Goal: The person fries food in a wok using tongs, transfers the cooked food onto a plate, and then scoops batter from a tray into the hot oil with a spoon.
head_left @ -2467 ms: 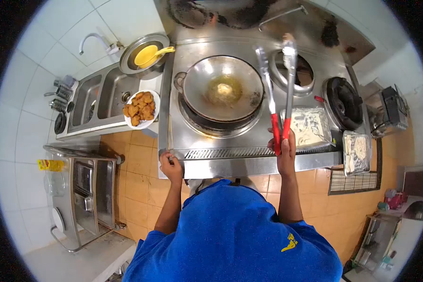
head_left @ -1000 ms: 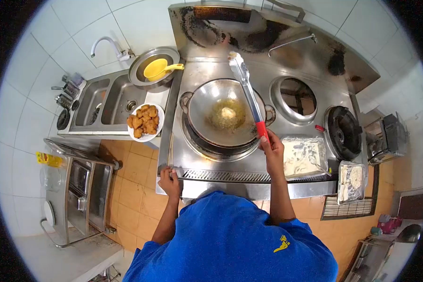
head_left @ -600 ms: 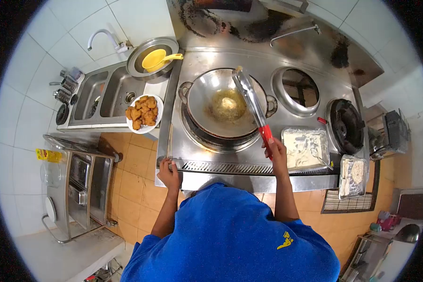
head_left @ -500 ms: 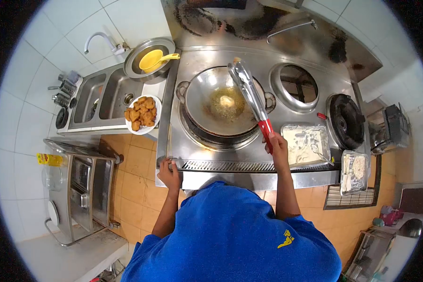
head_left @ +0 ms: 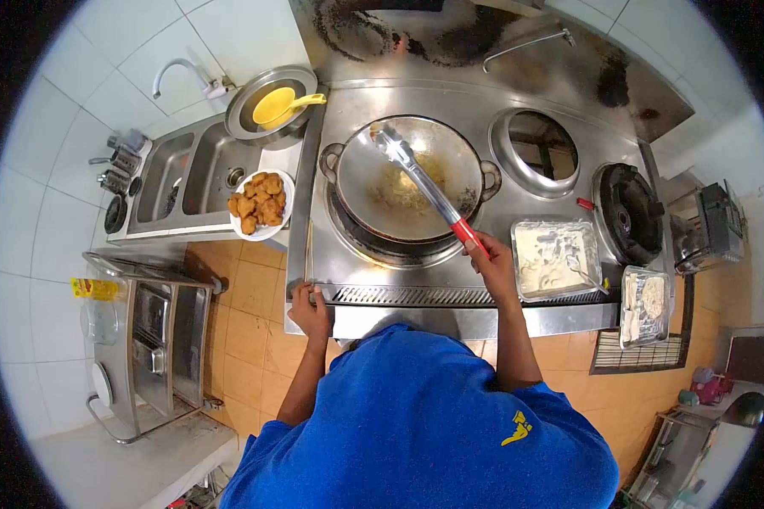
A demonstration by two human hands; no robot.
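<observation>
Tongs [head_left: 433, 193], bright metal with red grips, extend over the round wok [head_left: 362, 197]; the fingers of my right hand [head_left: 494, 265] are clenched around the red end. The fingers of my left hand [head_left: 310, 311] are curled at the front edge of the smooth steel stove [head_left: 416, 321]; whether they clamp it, I cannot tell. The two-handled metal wok holds shallow yellowish liquid [head_left: 396, 198]. Near my right hand, a rectangular tray [head_left: 601, 265] contains creamy, lumpy batter [head_left: 542, 270] and a utensil. Beyond it, a smaller tray [head_left: 626, 338] contains pale, coarse-coated pieces [head_left: 652, 297]. Left of the stove, a round white plate [head_left: 288, 208] bears rough golden-brown pieces [head_left: 256, 204]; behind it, a round metal basin [head_left: 239, 127] contains a yellow dipper [head_left: 273, 107].
</observation>
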